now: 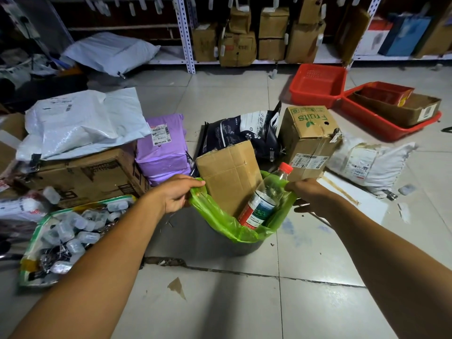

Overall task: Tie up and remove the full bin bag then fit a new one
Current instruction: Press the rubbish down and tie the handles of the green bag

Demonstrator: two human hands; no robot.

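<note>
Green bin bag sits in a dark round bin on the tiled floor, directly between both hands. Left hand pinches the bag's thin, crinkled rim on its side; right hand is closed on the opposite rim, fingers partly hidden. Both equally near. Rising out of the bag between the hands: a stiff cardboard piece, upright, and a clear plastic bottle, red cap tilted toward the right hand. Judgement: rims must meet above these
</note>
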